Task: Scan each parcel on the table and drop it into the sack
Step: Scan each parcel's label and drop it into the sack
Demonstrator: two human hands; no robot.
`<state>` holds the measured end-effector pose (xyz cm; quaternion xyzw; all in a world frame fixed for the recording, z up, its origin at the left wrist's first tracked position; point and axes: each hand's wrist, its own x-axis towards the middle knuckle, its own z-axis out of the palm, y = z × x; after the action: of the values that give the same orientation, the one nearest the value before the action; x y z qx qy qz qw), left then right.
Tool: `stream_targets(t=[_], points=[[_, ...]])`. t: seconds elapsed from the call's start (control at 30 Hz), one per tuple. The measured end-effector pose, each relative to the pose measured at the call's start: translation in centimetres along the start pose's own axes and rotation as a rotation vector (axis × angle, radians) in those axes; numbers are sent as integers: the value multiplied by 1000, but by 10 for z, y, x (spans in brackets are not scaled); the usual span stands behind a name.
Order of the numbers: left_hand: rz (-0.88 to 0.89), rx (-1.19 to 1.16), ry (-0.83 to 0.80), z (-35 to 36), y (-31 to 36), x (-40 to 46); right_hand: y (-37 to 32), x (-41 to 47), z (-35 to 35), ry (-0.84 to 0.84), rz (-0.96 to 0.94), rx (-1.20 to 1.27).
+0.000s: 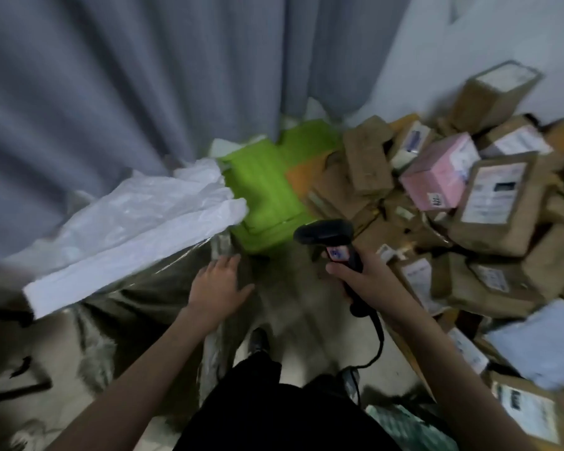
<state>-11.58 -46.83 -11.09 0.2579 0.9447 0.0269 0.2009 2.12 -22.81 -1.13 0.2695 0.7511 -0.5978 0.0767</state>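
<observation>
My right hand (365, 281) grips a black barcode scanner (332, 239), its head pointing left and its cable trailing down toward me. My left hand (219, 284) is flat with fingers spread, holding nothing, right beside the edge of the sack (134, 216), a white woven bag with a clear liner that gapes at the left. A heap of brown cardboard parcels (488, 203) with white labels fills the table on the right. Among them sits a pink box (440, 172). A pale blue-grey mailer (541, 343) lies at the near right.
Green parcels or bags (267, 187) lie between the sack and the brown heap. A grey curtain (128, 76) hangs behind the sack. My black-clad legs and a shoe (258, 341) stand on the pale floor between sack and table. The picture is blurred.
</observation>
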Motion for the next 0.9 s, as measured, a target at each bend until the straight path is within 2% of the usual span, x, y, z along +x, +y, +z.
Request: stream_targets(t=[0.23,0.47,0.7,0.9], points=[[315,29,58,-28,148,23,44,-82,-105,275,59,168],[500,24,23,-33,295,19,102,-162,-188,520,72,249],[519,-45,63,-49,393,30,145,-202,-250,639,43,307],[505,-51,143,-68,453,34,154,-187,-279,641,11,279]])
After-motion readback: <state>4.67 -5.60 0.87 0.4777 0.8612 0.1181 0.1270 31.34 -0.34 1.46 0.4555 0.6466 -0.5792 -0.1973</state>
